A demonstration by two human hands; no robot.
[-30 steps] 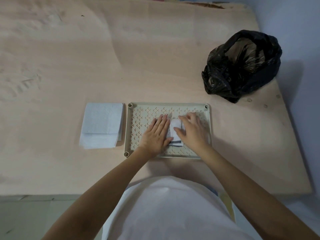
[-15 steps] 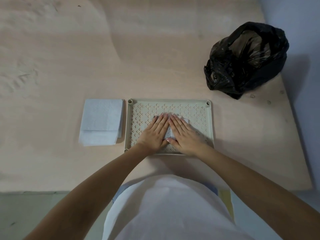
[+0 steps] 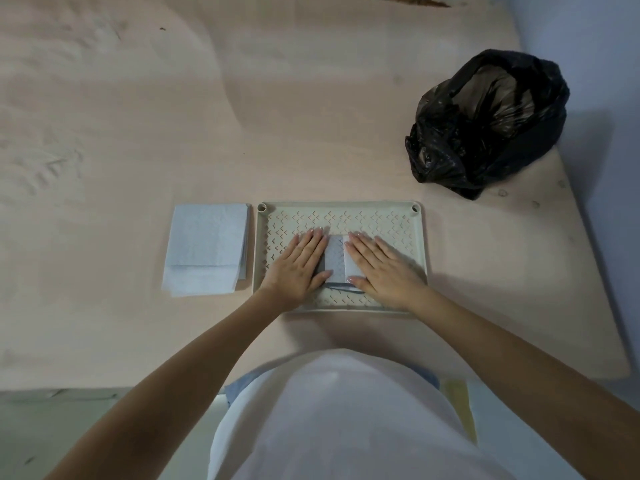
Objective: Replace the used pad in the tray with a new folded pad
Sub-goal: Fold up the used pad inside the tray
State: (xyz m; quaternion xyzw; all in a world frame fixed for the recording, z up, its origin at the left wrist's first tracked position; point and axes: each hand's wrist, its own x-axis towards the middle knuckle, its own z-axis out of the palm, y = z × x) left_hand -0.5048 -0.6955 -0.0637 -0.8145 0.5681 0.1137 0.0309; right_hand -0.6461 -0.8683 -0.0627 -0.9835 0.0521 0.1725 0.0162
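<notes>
A pale green perforated tray (image 3: 419, 244) lies on the table in front of me. A small folded white pad (image 3: 335, 258) sits in the tray's middle. My left hand (image 3: 300, 266) lies flat with straight fingers on the pad's left side. My right hand (image 3: 381, 268) presses flat on its right side. Only a narrow strip of pad shows between the two hands. A stack of folded pale blue pads (image 3: 206, 247) rests on the table just left of the tray.
A crumpled black plastic bag (image 3: 485, 123) stands at the back right, near the table's right edge. The wooden table top (image 3: 173, 116) stretches far to the left and back. A wall runs along the right side.
A second ago my right hand was folding the pad with curled fingers. Both hands then flattened on it and have since slid a little apart, baring a strip of pad.
</notes>
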